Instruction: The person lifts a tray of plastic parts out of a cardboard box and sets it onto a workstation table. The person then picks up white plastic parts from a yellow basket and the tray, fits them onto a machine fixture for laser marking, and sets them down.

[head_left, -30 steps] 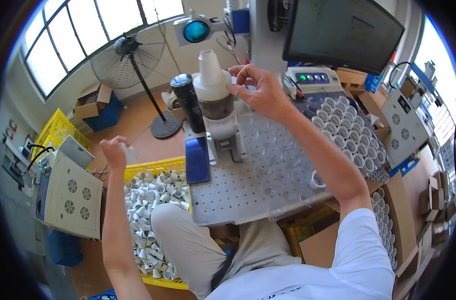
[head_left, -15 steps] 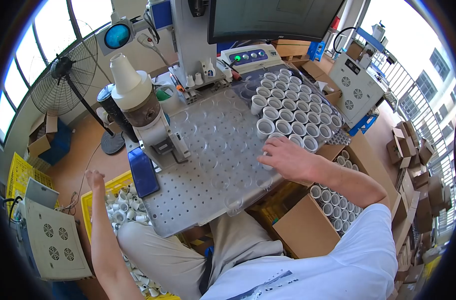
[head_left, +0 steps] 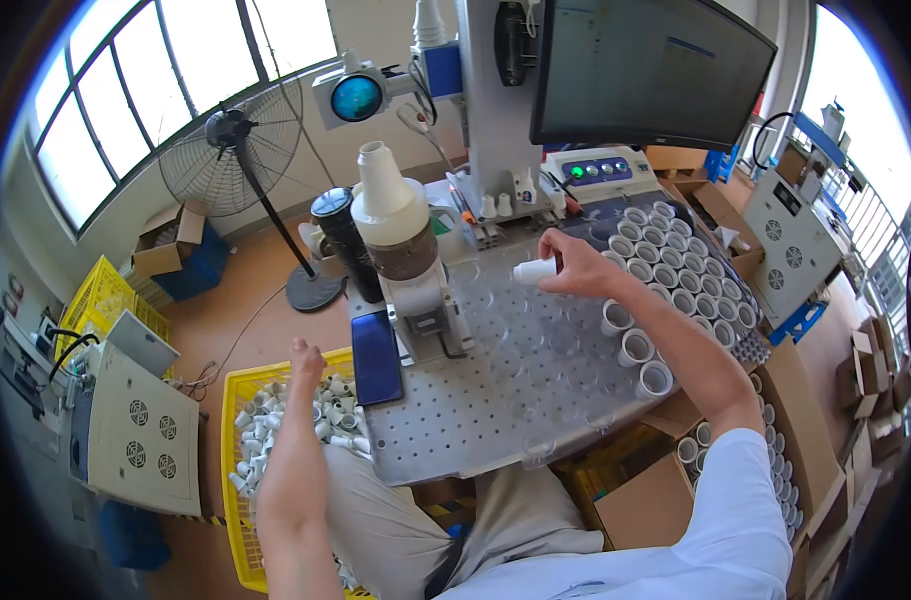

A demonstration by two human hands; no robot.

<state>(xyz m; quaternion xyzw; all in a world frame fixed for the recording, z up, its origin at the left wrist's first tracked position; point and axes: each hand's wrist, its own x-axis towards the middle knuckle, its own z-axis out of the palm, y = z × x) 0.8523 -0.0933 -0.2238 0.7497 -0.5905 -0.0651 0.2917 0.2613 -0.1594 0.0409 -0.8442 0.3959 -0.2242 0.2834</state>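
My right hand [head_left: 576, 266] holds a white plastic cup-shaped part [head_left: 534, 271] on its side above the perforated metal plate [head_left: 416, 430]. Fingers and thumb are closed around one end of it. To the right of this hand stand rows of white plastic cups [head_left: 684, 302], open ends up. My left hand [head_left: 307, 360] is over the yellow basket [head_left: 233, 500], which contains many small white plastic parts [head_left: 326, 410]. Its fingers are curled, and anything inside them is hidden from me.
A blue phone [head_left: 376, 358] lies beside the fixture with a cream cone [head_left: 381, 190] on top. Behind stand a monitor [head_left: 646, 75] and a control box [head_left: 604, 172]. An open carton [head_left: 646, 510] of white cups sits at the right. A fan [head_left: 231, 140] stands left.
The view has turned left. My right hand has gone from the near corner of the cup rows leftward and back over the plate, carrying a white cup. My left hand remains by the basket.
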